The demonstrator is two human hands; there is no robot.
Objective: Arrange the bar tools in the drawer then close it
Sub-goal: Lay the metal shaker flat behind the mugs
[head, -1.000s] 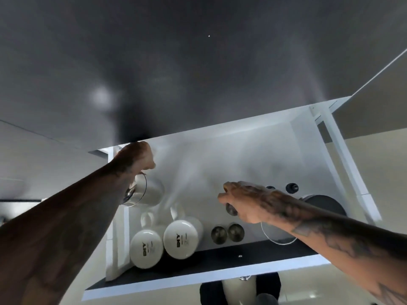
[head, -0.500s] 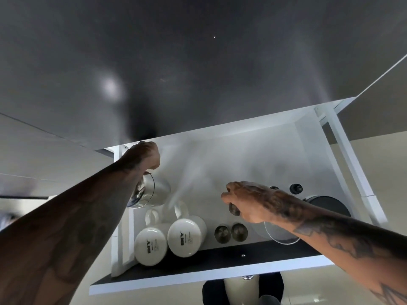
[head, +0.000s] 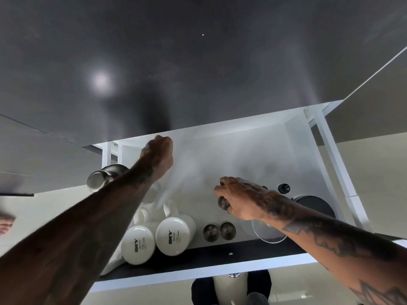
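Here the arranging step looks to be in hand: the right hand [head: 240, 198] closes on a small steel cup [head: 222, 203] over the middle of the open drawer [head: 339, 164], while the left hand [head: 159, 154] is clenched near the drawer's back left corner, what it grips hidden, a steel shaker [head: 103, 179] lying just outside the drawer's left wall. Next, I judge, the cup must be set down beside the two steel cups [head: 219, 231] at the drawer's front, between the mugs [head: 158, 239] and the glass [head: 267, 233]; the drawer's back stays bare.
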